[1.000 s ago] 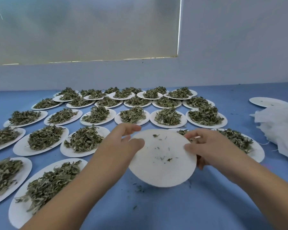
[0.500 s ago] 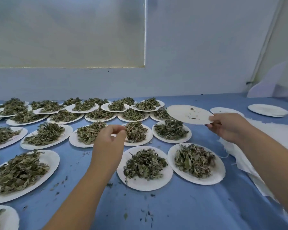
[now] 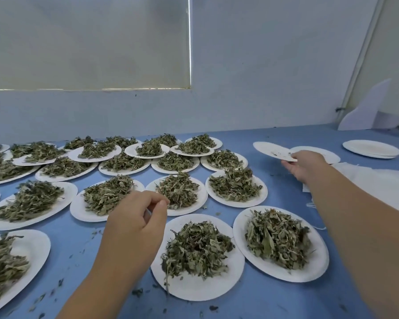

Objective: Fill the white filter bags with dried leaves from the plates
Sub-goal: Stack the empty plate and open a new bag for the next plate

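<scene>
Several white paper plates heaped with dried green leaves cover the blue table; the nearest heaped plate lies in front of me, another to its right. My right hand pinches an emptied paper plate by its rim, holding it out over another empty plate at the right. My left hand hovers above the table with fingers loosely curled, thumb and fingertips close together, holding nothing I can make out. A pile of white filter bags lies at the right, partly hidden by my right arm.
A stack of empty plates sits at the far right. Leaf crumbs are scattered on the blue table near me. A white curved board leans at the back right corner. The wall runs close behind the plates.
My right hand has carried the emptied plate farther right, above the empty plate there. My left hand let go of it and stays in front of me.
</scene>
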Tool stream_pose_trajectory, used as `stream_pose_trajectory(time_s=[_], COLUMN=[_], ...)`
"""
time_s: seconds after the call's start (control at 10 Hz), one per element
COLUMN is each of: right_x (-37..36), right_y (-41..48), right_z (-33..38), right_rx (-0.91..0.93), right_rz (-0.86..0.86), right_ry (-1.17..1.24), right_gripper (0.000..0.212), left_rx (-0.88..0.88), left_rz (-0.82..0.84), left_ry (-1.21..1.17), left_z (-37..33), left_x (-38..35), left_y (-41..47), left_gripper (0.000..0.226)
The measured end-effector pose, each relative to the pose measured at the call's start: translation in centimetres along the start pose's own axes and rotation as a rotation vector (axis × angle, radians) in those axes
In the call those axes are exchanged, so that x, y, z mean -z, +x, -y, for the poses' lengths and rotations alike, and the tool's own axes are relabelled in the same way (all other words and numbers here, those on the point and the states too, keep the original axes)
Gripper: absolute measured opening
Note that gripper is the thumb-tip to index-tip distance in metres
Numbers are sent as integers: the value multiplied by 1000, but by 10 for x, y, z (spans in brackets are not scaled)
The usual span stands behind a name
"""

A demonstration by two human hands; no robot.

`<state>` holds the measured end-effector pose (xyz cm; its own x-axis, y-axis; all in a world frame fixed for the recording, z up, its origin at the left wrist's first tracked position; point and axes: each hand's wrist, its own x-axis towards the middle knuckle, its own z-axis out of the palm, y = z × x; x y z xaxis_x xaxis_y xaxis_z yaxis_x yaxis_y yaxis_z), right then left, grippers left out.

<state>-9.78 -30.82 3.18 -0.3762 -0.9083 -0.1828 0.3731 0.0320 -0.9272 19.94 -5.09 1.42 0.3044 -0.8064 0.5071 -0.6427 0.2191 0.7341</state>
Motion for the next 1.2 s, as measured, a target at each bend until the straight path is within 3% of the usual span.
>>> stream_pose_trajectory(time_s=[0.1, 0.2, 0.3, 0.5, 0.6, 0.7, 0.8, 0.9, 1.0, 1.1, 1.2], right_x=[9, 11, 18, 54, 76, 94, 107, 117, 131, 144, 142], right_y=[9, -3, -28, -72, -89, -113, -127, -136, -139, -137, -135], right_z=[-8, 4, 31, 62, 66, 64, 58, 55, 56, 56, 55], right_rx=[-63, 6, -23, 157, 326, 502, 568, 680, 646, 328, 162], right_rz=[-60, -22, 66, 90, 97, 77, 87, -2, -202, -143, -132], right_ry=[-11, -129, -137, -943, -1467, -1690, -1826, -1848, -1898, -1961, -2077], right_gripper=[47, 44, 18, 9, 22, 25, 32, 47, 59, 64, 60], left_rx=[-28, -44, -44, -26, 9, 29, 41, 40, 39, 44, 38], left_rz=[12, 21, 31, 61, 77, 72, 60, 53, 59, 67, 69], left_ry=[-6, -13, -18, -41, -38, -18, 5, 7, 4, 13, 7], left_z=[0, -2, -4, -4, -2, -1, 1, 2, 3, 4, 3], left_x=[0, 0, 1, 2, 1, 2, 2, 2, 2, 2, 3], left_y=[-1, -4, -7, -15, -18, -18, -18, -19, -21, -22, -23], left_gripper=[16, 19, 20, 23, 25, 24, 22, 23, 22, 21, 22])
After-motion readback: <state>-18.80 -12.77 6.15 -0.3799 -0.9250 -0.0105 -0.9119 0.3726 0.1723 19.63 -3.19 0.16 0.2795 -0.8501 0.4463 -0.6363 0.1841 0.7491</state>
